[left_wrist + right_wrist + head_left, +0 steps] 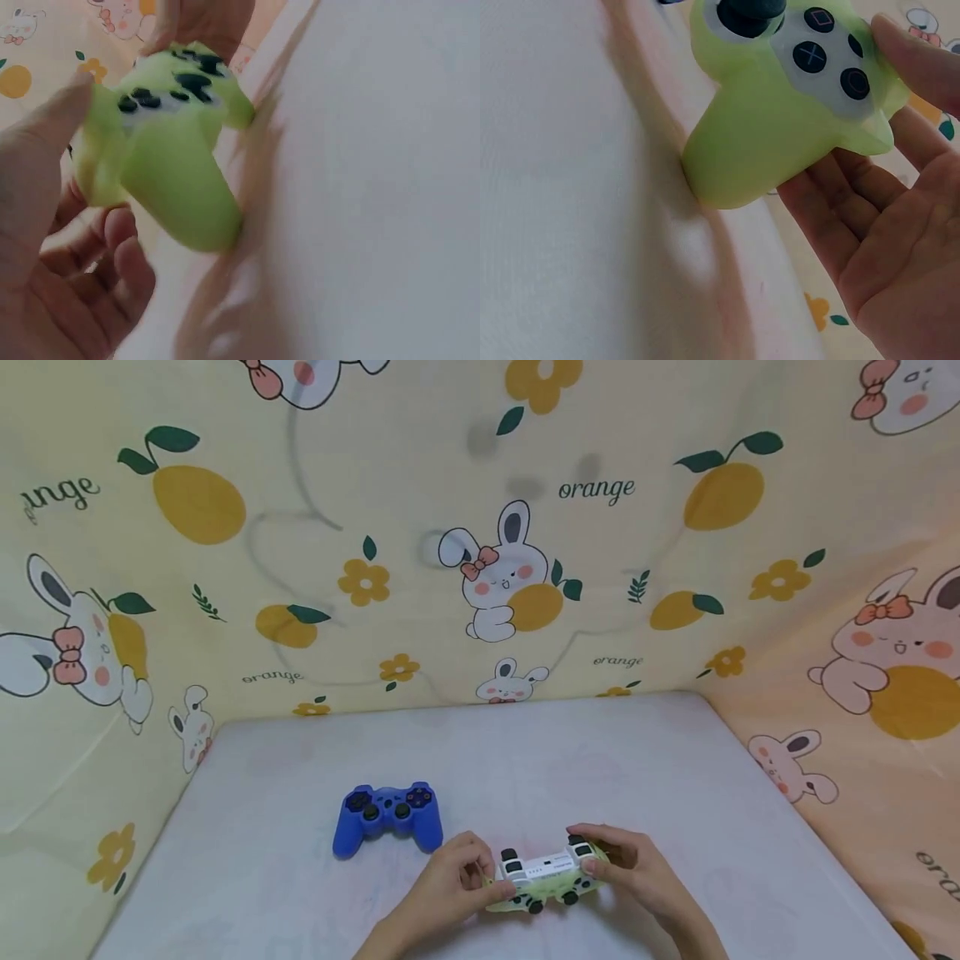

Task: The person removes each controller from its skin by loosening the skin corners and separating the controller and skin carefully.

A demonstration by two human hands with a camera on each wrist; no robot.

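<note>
The left hand and right hand, fingers half-curled, pinch either end of a white gamepad tipped up on the table; its lime sleeve is probably being worked (on or off, I can't tell), calling for even edge-tugging next

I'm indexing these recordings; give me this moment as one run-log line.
left hand: holds green-and-white controller, left end | right hand: holds right end | blue controller: on table, untouched
</note>
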